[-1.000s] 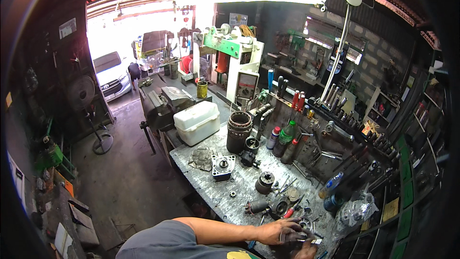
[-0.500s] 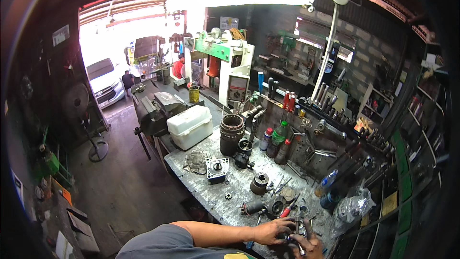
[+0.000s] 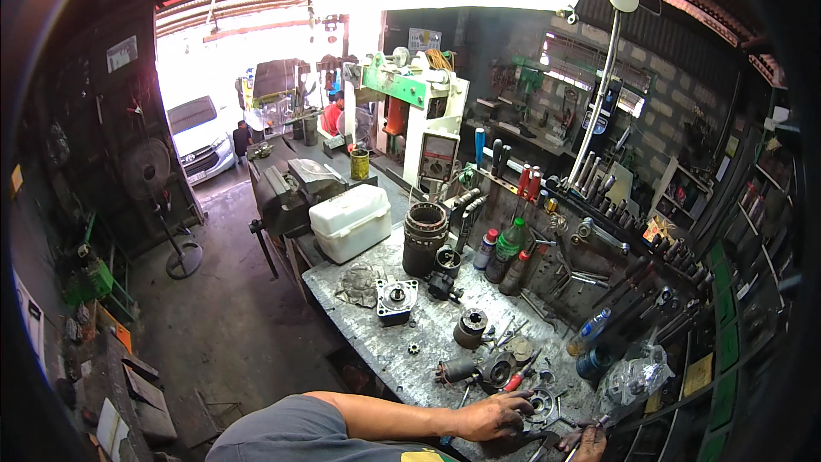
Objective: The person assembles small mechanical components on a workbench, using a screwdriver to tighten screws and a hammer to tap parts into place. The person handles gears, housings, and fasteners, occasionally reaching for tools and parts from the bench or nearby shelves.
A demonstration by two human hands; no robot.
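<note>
My left hand [image 3: 494, 417] hovers low over the bench at the lower right, its fingers apart and holding nothing. Just beyond its fingertips lies a round metal housing [image 3: 540, 406] with a ring-shaped opening. My right hand [image 3: 590, 443], near the bottom edge, is closed round a slim shiny metal tool whose exact kind is hard to make out. A red-handled screwdriver [image 3: 515, 380] rests above my left hand, beside a dark motor body [image 3: 457, 370].
On the metal-topped bench [image 3: 351, 325] stand a square-flanged motor part [image 3: 396, 301], a dark cylindrical housing [image 3: 424, 239], a small gear [image 3: 414, 348] and a white box [image 3: 351, 222]. Bottles [image 3: 510, 244] and a tool rack line the back. A plastic bag [image 3: 634, 376] sits at right.
My hands were close together over the metal part. Now my right hand has moved right with the metal tool, uncovering the round housing, and the view has shifted slightly.
</note>
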